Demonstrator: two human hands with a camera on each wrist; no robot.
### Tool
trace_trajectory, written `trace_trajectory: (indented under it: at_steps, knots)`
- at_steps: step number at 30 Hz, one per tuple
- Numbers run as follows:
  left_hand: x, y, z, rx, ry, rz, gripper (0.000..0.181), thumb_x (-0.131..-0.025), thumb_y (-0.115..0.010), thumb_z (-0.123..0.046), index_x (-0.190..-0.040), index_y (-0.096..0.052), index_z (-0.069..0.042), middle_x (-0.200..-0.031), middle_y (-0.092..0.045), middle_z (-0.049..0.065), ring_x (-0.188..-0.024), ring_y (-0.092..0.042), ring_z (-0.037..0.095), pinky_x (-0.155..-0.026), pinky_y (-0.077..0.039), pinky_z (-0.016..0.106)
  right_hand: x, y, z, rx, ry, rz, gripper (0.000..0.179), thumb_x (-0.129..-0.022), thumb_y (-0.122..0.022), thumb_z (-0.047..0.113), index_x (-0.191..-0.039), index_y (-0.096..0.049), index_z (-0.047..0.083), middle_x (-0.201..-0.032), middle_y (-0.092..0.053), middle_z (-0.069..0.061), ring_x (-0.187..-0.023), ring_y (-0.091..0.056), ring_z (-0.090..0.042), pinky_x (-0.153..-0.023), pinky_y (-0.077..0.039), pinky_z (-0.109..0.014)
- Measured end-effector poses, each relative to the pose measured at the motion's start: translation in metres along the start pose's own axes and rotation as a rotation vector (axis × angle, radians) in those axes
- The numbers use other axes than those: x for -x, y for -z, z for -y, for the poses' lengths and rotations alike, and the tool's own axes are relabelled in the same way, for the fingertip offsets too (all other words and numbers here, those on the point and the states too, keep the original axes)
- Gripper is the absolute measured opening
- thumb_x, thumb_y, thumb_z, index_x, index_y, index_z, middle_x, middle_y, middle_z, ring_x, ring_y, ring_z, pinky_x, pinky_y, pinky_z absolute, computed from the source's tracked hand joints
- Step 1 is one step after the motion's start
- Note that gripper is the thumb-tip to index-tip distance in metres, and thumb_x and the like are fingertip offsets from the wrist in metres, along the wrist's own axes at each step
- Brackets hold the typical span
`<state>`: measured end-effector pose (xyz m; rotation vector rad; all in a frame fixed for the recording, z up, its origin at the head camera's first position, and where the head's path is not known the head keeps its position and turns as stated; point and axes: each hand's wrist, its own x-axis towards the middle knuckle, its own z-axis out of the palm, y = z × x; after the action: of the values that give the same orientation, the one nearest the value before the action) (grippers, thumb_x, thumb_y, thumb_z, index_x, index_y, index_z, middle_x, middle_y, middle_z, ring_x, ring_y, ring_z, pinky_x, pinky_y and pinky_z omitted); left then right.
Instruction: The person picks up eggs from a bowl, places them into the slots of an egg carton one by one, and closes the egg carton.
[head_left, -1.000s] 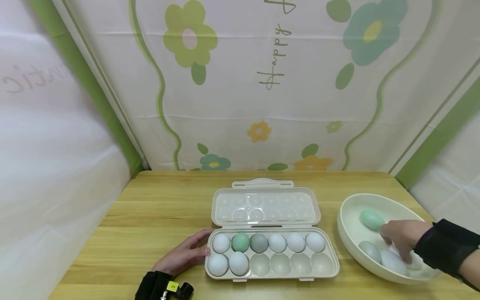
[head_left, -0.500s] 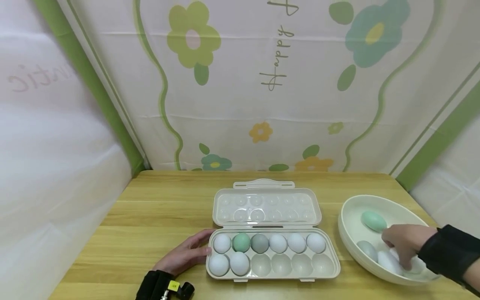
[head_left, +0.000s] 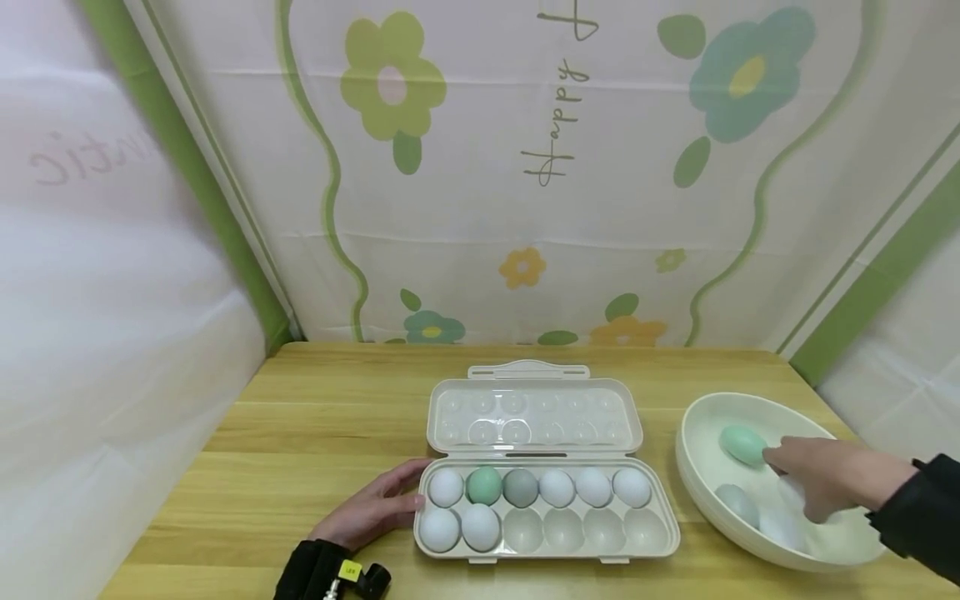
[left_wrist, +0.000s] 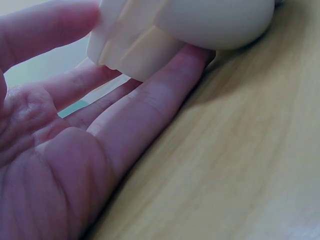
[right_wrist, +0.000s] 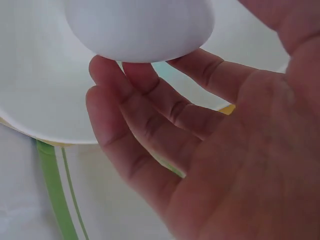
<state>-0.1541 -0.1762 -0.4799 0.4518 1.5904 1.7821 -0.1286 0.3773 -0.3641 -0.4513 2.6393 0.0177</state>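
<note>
My left hand (head_left: 372,507) grips the left end of the open egg carton (head_left: 534,410), thumb at the rim and fingers behind and under it, as the left wrist view (left_wrist: 135,55) shows. The back row holds white eggs, a green egg (head_left: 483,485) and a grey egg (head_left: 520,487). Two white eggs (head_left: 480,527) sit at the front row's left end. Over the large white bowl (head_left: 688,450), my right hand (head_left: 832,479) holds a white egg (right_wrist: 142,27) at its fingertips. Its thumb is mostly out of the right wrist view.
In the bowl lie a second green egg (head_left: 743,445), a pale grey egg (head_left: 738,505) and a white egg (head_left: 782,529). The wooden table (head_left: 315,400) ends at a hanging cloth (head_left: 450,200) printed with flowers. More cloth stands on both sides.
My right hand has risen a little from the bowl's bottom with the white egg. Eggs in the bowl have shifted slightly. The left hand keeps its grip on the carton.
</note>
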Motion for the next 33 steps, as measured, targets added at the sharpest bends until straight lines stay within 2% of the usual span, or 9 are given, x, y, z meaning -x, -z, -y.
trace_trajectory:
  at_steps: [2, 5, 9, 11, 16, 20, 25, 29, 33]
  knots:
    - [0.0, 0.0, -0.001, -0.002, 0.004, -0.002, 0.051, -0.096, -0.045, -0.012, -0.143, -0.026, -0.006, -0.151, -0.011, 0.026, -0.126, -0.036, 0.03, -0.095, -0.046, 0.042, 0.002, 0.007, 0.003, -0.002, 0.006, -0.004, 0.04, -0.057, -0.071, -0.002, -0.089, -0.051, 0.011, -0.077, -0.042, -0.004, -0.063, -0.037, -0.02, -0.054, -0.033, -0.031]
    - [0.0, -0.001, -0.001, -0.006, 0.017, -0.01, 0.05, -0.097, -0.045, -0.014, -0.143, -0.026, -0.007, -0.15, -0.012, 0.026, -0.126, -0.036, 0.029, -0.095, -0.046, 0.042, 0.004, 0.014, 0.008, 0.019, 0.056, -0.058, 0.042, -0.057, -0.072, -0.001, -0.091, -0.052, 0.011, -0.078, -0.043, -0.003, -0.062, -0.037, -0.019, -0.052, -0.033, -0.03]
    - [0.0, -0.001, -0.001, -0.005, 0.021, -0.012, 0.05, -0.097, -0.045, -0.015, -0.143, -0.026, -0.007, -0.15, -0.013, 0.026, -0.125, -0.037, 0.029, -0.096, -0.045, 0.042, 0.007, 0.02, 0.015, 0.083, 0.161, -0.18, 0.04, -0.053, -0.071, 0.002, -0.084, -0.049, 0.014, -0.075, -0.04, 0.001, -0.059, -0.035, -0.013, -0.048, -0.03, -0.024]
    - [0.0, -0.001, -0.001, -0.005, 0.022, -0.012, 0.051, -0.097, -0.045, -0.015, -0.143, -0.026, -0.007, -0.15, -0.013, 0.026, -0.125, -0.038, 0.029, -0.095, -0.046, 0.042, 0.007, 0.024, 0.02, 0.096, 0.19, -0.203, 0.04, -0.053, -0.071, 0.003, -0.084, -0.048, 0.015, -0.074, -0.039, 0.002, -0.059, -0.034, -0.012, -0.048, -0.03, -0.023]
    - [0.001, -0.001, -0.001, -0.001, 0.018, -0.016, 0.051, -0.096, -0.046, -0.014, -0.143, -0.026, -0.006, -0.15, -0.011, 0.027, -0.125, -0.038, 0.03, -0.095, -0.046, 0.041, 0.004, 0.034, 0.044, 0.133, 0.214, -0.227, 0.039, -0.056, -0.074, 0.008, -0.086, -0.051, 0.016, -0.077, -0.04, 0.003, -0.06, -0.035, -0.01, -0.048, -0.031, -0.023]
    - [0.001, -0.001, -0.001, 0.002, 0.017, -0.016, 0.052, -0.096, -0.047, -0.014, -0.143, -0.025, -0.006, -0.15, -0.01, 0.027, -0.125, -0.037, 0.03, -0.095, -0.046, 0.042, 0.0, 0.039, 0.068, 0.196, 0.273, -0.274, 0.042, -0.055, -0.078, 0.011, -0.088, -0.052, 0.015, -0.079, -0.043, 0.004, -0.06, -0.039, -0.01, -0.047, -0.036, -0.026]
    - [0.001, -0.001, -0.002, 0.002, 0.022, -0.017, 0.053, -0.096, -0.048, -0.015, -0.143, -0.025, -0.007, -0.151, -0.009, 0.027, -0.126, -0.037, 0.03, -0.095, -0.046, 0.042, -0.006, 0.045, 0.102, 0.223, 0.306, -0.256, 0.046, -0.056, -0.081, 0.012, -0.094, -0.054, 0.013, -0.088, -0.051, -0.001, -0.065, -0.049, -0.016, -0.049, -0.045, -0.032]
    - [0.002, 0.0, -0.001, 0.006, 0.025, -0.019, 0.053, -0.096, -0.048, -0.015, -0.143, -0.026, -0.007, -0.151, -0.01, 0.026, -0.126, -0.036, 0.03, -0.095, -0.046, 0.042, -0.012, 0.047, 0.127, 0.238, 0.341, -0.265, 0.046, -0.056, -0.08, 0.012, -0.095, -0.055, 0.013, -0.09, -0.051, -0.002, -0.069, -0.052, -0.02, -0.054, -0.048, -0.037]
    - [0.001, 0.0, 0.0, 0.014, 0.024, -0.019, 0.052, -0.095, -0.048, -0.014, -0.143, -0.027, -0.007, -0.151, -0.012, 0.026, -0.125, -0.037, 0.03, -0.095, -0.046, 0.042, -0.018, 0.045, 0.153, 0.24, 0.364, -0.236, 0.046, -0.061, -0.076, 0.01, -0.103, -0.057, 0.009, -0.104, -0.059, -0.011, -0.083, -0.058, -0.027, -0.067, -0.053, -0.042]
